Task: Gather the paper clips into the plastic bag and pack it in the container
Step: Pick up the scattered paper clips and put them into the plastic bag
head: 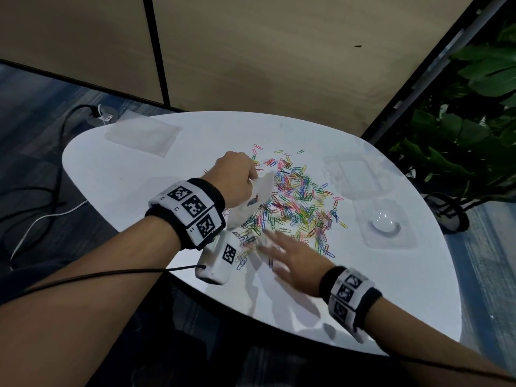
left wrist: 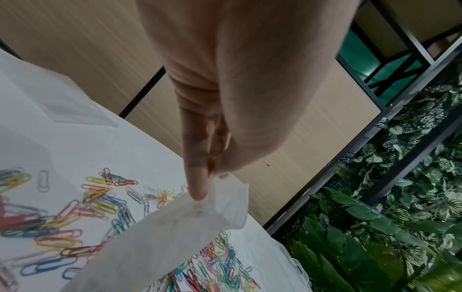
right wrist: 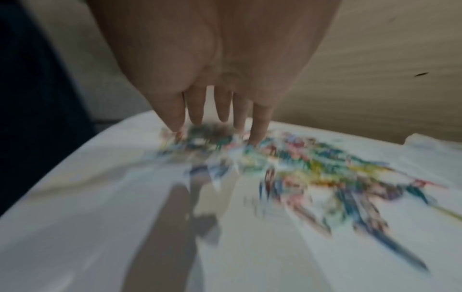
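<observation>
A heap of coloured paper clips (head: pixel 298 202) lies spread over the middle of the white table (head: pixel 139 185); the same clips (left wrist: pixel 75 221) show in the left wrist view. My left hand (head: pixel 237 177) pinches the rim of a small clear plastic bag (head: pixel 251 202) above the heap's left side; the bag (left wrist: pixel 180 233) hangs from thumb and forefinger. My right hand (head: pixel 287 252) reaches flat, fingers straight and spread, at the heap's near edge; its fingertips (right wrist: pixel 260 136) touch the blurred clips (right wrist: pixel 312 168). A clear plastic container (head: pixel 354 174) stands right of the heap.
A clear lid with a dome knob (head: pixel 384 224) lies at the table's right. Another flat clear bag (head: pixel 143 135) rests at the far left. A white wrist device (head: pixel 217 261) hangs under my left arm. Plants (head: pixel 469 121) stand right of the table.
</observation>
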`<state>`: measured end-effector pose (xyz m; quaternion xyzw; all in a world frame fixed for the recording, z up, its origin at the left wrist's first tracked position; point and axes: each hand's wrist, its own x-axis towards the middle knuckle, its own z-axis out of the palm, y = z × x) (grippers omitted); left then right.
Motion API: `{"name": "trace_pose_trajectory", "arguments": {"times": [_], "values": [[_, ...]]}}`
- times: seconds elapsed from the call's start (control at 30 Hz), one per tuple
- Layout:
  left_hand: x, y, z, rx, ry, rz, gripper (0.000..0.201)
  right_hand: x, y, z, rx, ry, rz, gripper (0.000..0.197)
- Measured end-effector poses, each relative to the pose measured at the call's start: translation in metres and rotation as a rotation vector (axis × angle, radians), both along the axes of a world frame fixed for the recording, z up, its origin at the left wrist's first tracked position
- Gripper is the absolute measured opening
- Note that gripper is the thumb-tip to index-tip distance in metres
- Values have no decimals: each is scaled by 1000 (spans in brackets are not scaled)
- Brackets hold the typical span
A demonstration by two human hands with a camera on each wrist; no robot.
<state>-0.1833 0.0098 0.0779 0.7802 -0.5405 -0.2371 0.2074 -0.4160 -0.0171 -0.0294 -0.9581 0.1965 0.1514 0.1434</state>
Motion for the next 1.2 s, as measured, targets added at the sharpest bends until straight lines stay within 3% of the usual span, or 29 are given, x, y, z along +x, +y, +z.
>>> {"name": "trace_pose_trajectory", "arguments": {"times": [0.07, 0.13, 0.3, 0.4, 0.53, 0.63, 0.8, 0.9, 0.97, 1.03, 1.13, 1.2], "values": [[0, 0, 2, -1, -8, 3, 34, -15, 11, -22, -73, 125, 136, 62], [-1, 1, 2, 5, -10, 0, 34, -26, 8, -32, -148, 159, 147, 64], [-1, 1, 0, 30, -14, -11, 34, -37, -26, -38, -254, 222, -158, 64], [-3, 0, 0, 36, -24, -24, 35, -35, -40, -44, -214, 204, -207, 75], [-5, -2, 1, 39, -36, -25, 34, -13, -39, -32, -222, 23, -191, 23], [-7, -3, 1, 47, -37, -44, 33, -8, -45, -25, -217, -9, -327, 18], [-8, -6, 0, 59, -34, -50, 32, 0, -63, 11, 72, -368, -861, 15], [-9, -9, -1, 67, -26, -37, 33, 6, -73, 39, 513, -664, -1125, 10], [-12, -12, -2, 64, -18, -35, 33, 16, -69, 61, 869, -888, -1193, 9], [-16, -15, -3, 60, -9, -34, 32, 27, -62, 78, 1102, -1035, -1201, 11], [-23, -17, -5, 46, -8, -17, 33, 45, -51, 83, 1280, -1119, -1200, 14], [-26, -17, -6, 27, -13, -8, 33, 55, -43, 79, 1268, -1067, -1216, 14]]}}
